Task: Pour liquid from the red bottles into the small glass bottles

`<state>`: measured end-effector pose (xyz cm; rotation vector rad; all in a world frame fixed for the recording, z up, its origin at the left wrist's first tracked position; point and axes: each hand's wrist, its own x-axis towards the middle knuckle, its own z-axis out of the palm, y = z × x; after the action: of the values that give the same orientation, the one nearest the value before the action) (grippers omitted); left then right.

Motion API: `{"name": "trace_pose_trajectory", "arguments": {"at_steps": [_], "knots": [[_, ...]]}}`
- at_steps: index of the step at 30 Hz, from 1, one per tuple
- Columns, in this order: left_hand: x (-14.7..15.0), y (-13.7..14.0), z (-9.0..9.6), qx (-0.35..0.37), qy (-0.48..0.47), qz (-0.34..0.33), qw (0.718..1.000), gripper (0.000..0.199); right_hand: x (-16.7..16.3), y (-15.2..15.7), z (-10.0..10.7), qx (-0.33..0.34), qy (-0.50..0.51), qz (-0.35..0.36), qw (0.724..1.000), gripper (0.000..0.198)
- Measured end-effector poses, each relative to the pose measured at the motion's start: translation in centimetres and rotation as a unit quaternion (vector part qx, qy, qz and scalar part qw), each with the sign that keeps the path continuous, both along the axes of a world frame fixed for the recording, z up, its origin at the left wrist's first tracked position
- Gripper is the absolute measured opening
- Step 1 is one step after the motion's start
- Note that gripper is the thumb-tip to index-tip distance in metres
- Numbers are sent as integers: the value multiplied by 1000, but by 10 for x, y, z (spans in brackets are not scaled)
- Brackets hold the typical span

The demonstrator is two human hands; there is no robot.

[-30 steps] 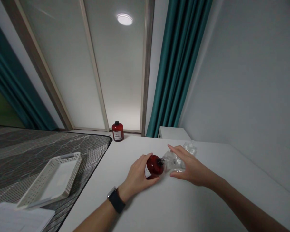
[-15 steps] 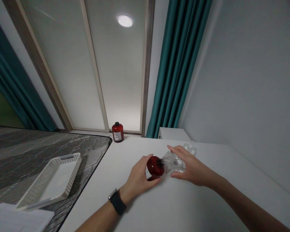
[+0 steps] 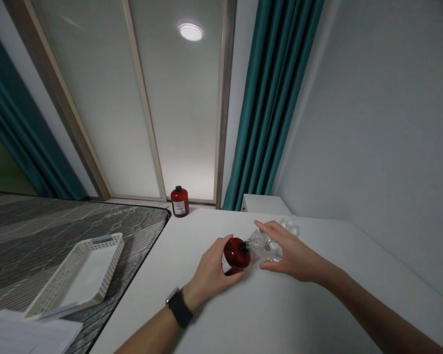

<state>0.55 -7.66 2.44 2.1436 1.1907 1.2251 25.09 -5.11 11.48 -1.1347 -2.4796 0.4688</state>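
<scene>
My left hand (image 3: 211, 269), with a dark watch on its wrist, is wrapped round a dark red bottle (image 3: 237, 253) with a white label. That bottle's neck points right, toward a clear plastic bottle (image 3: 260, 245). My right hand (image 3: 286, 250) has its thumb and fingers curved round the clear bottle, which is tilted with its narrow end at the red bottle's mouth. Whether anything flows between the two cannot be made out. Behind my right hand lies another clear, shiny piece (image 3: 290, 226), partly hidden by the fingers.
A second red bottle (image 3: 179, 201) with a black cap stands upright at the white table's (image 3: 288, 314) far left corner. Left of the table, a white perforated basket (image 3: 112, 270) and paper sheets (image 3: 29, 334) lie on a dark striped surface. A white cabinet (image 3: 266, 203) stands behind.
Almost nothing differs. My right hand and the clear bottle have shifted very slightly up and left; my left hand holds its place on the red bottle.
</scene>
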Motion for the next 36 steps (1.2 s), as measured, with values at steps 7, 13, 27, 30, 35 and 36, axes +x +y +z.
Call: {"name": "trace_pose_trajectory", "arguments": {"at_steps": [7,13,27,30,35,36], "knots": [[-1,1,-2,-3,-5,2,1000,80,-2,2,2,-8,-6,0,1000,95],[0,1,-3,-17,-15,-2,1000,79,-3,3,4,0,-6,6,1000,95],[1,1,-6,-4,-19,2,1000,81,-4,3,7,-10,-11,8,1000,96],[1,1,-7,-3,-24,2,1000,80,-4,3,9,-11,-14,11,1000,96],[2,0,-7,-9,-31,3,999,80,-5,4,10,-11,-18,9,1000,96],[2,0,-6,-11,-32,4,999,80,-5,4,10,-12,-19,9,1000,95]]}}
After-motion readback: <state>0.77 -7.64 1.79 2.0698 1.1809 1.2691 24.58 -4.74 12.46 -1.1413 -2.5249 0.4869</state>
